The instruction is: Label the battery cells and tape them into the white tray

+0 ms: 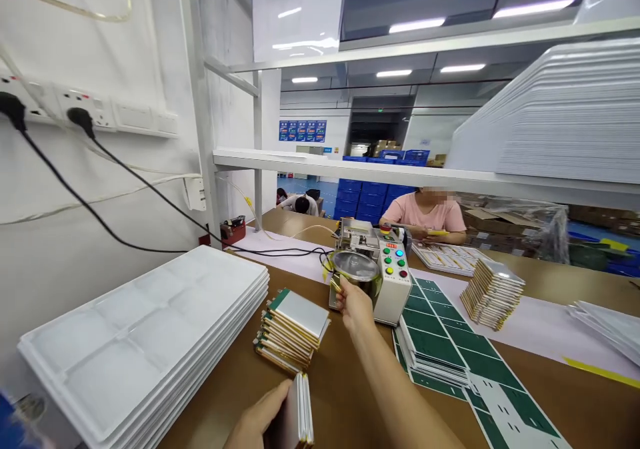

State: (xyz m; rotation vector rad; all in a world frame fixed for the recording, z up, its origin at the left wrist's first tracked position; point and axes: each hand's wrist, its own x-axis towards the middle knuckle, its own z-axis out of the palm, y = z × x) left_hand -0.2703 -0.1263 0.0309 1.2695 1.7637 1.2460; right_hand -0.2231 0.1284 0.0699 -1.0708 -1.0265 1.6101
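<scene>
**A:** Left hand (257, 416) closed round a thin silver foil pouch cell (295, 412), held on edge. Right hand (354, 306) in a narrow pinch on a small yellow tab (334, 285), touching a round steel bowl (356, 268).

**B:** Handling tip?

**A:** Grip the flat faces, not the edges. Soft foil probably dents easily.

**B:** Around that?

**A:** Fanned stack of green-ended foil cells (293, 326) on the brown worktop (345, 396). White moulded plastic trays (143, 336) left, green-and-white printed sheets (440, 342) right.

**B:** Further out?

**A:** White machine with coloured buttons (395, 269), second cell stack (493, 292), person in a pink shirt (425, 212), blue plastic crates (350, 199).
</scene>
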